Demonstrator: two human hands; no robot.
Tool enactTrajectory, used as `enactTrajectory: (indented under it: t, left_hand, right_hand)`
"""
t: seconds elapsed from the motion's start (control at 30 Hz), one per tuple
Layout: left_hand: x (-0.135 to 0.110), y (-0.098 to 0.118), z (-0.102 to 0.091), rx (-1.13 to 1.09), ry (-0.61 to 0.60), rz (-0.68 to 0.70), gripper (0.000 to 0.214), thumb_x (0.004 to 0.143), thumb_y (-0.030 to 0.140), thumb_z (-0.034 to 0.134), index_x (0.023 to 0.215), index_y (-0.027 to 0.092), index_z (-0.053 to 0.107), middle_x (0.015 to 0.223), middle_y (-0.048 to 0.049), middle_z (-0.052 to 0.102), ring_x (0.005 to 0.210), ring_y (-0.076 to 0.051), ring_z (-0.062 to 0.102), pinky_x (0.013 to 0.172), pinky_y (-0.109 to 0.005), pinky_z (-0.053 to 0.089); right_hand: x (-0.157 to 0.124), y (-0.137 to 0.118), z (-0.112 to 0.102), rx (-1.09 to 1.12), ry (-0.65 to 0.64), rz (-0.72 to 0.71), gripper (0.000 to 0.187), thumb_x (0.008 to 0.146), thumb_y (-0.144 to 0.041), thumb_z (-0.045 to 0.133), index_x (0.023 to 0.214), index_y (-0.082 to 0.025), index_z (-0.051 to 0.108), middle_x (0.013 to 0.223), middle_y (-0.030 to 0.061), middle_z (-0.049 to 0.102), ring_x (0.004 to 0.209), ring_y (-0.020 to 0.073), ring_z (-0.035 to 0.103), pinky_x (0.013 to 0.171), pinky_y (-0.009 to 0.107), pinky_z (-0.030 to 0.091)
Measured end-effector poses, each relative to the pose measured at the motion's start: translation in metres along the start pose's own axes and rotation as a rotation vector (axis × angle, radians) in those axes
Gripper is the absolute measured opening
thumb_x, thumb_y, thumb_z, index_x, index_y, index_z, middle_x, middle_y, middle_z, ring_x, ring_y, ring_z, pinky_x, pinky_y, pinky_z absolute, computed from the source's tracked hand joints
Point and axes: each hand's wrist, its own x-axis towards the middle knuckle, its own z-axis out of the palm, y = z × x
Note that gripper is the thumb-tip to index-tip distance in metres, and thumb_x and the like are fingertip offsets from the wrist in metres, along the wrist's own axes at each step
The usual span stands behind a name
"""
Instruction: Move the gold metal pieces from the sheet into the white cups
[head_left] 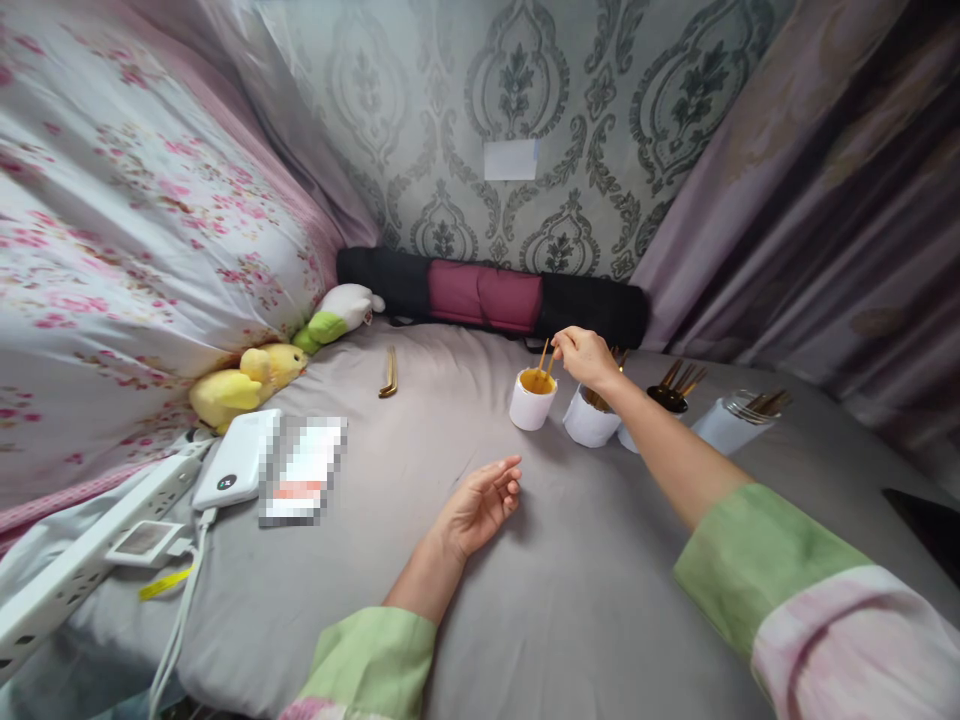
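Observation:
My right hand reaches forward over a row of white cups and pinches thin gold utensils that stand in the leftmost white cup. A second white cup sits just under my wrist. My left hand rests palm up on the grey sheet, fingers loosely apart, holding nothing. More gold utensils lie loose on the sheet, to the left of the cups.
A cup with a dark rim and another white cup, both holding gold cutlery, stand to the right. A black and maroon roll lies along the wall. Plush toys, a power bank and a power strip lie left.

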Motion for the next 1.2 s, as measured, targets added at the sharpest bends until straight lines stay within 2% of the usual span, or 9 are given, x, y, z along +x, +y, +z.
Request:
enactTrajectory:
  t: [0.5, 1.2]
  left_hand:
    - [-0.001, 0.0, 0.001, 0.001, 0.02, -0.001, 0.025, 0.076, 0.018, 0.061, 0.099, 0.008, 0.06, 0.078, -0.0037, 0.057, 0.063, -0.007, 0.054, 0.053, -0.017, 0.043]
    - [-0.001, 0.001, 0.001, 0.0, 0.013, -0.007, 0.025, 0.076, 0.018, 0.061, 0.1, 0.009, 0.059, 0.078, -0.0034, 0.057, 0.063, -0.007, 0.054, 0.054, -0.017, 0.043]
  right_hand:
    - [-0.002, -0.001, 0.005, 0.008, -0.002, 0.058, 0.028, 0.084, -0.025, 0.039, 0.083, -0.015, 0.065, 0.07, 0.0038, 0.067, 0.066, 0.0128, 0.06, 0.067, 0.022, 0.04]
    - [0.0, -0.01, 0.014, 0.024, -0.039, 0.047, 0.027, 0.083, -0.02, 0.038, 0.085, -0.015, 0.064, 0.074, 0.0038, 0.067, 0.067, 0.0119, 0.061, 0.07, 0.021, 0.042]
